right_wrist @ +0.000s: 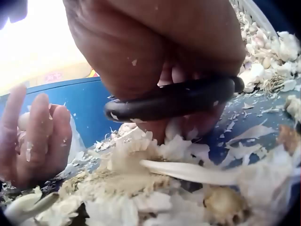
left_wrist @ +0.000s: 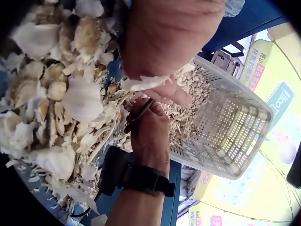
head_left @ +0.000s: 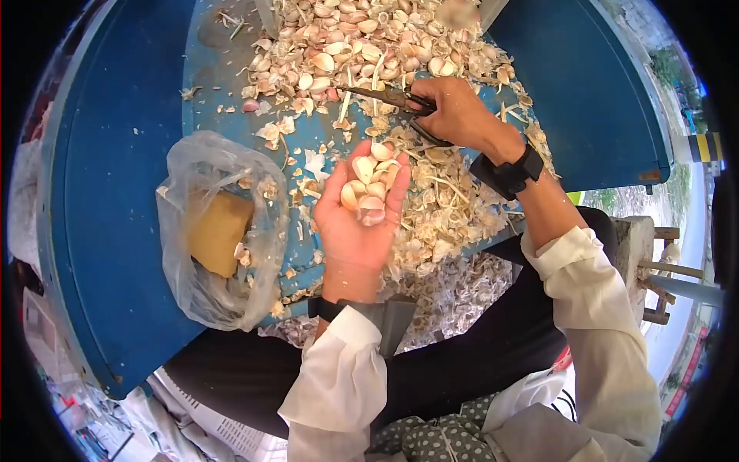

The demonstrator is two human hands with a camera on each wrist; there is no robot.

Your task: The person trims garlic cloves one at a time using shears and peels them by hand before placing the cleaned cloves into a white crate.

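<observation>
My left hand (head_left: pixel 350 239) is palm up, its fingers cupped round several garlic cloves (head_left: pixel 371 185). My right hand (head_left: pixel 466 115) grips dark-handled scissors (head_left: pixel 389 97), fingers around the handles. The blades point left over the near edge of a pile of cloves (head_left: pixel 339 58). In the right wrist view, a black scissor handle (right_wrist: pixel 178 101) crosses below the palm, close over loose skins and a dry stalk (right_wrist: pixel 188 173). The left hand's fingers (right_wrist: pixel 40 134) curl up at the left there. The cloves it holds are mostly hidden in the left wrist view.
Papery garlic skins (head_left: pixel 443 223) cover the right part of the blue table (head_left: pixel 123 231). A clear plastic bag (head_left: pixel 188 158) with a tan block (head_left: pixel 219 231) stands at the left. In the left wrist view, a pale slatted basket (left_wrist: pixel 256 110) holds cloves behind the hands.
</observation>
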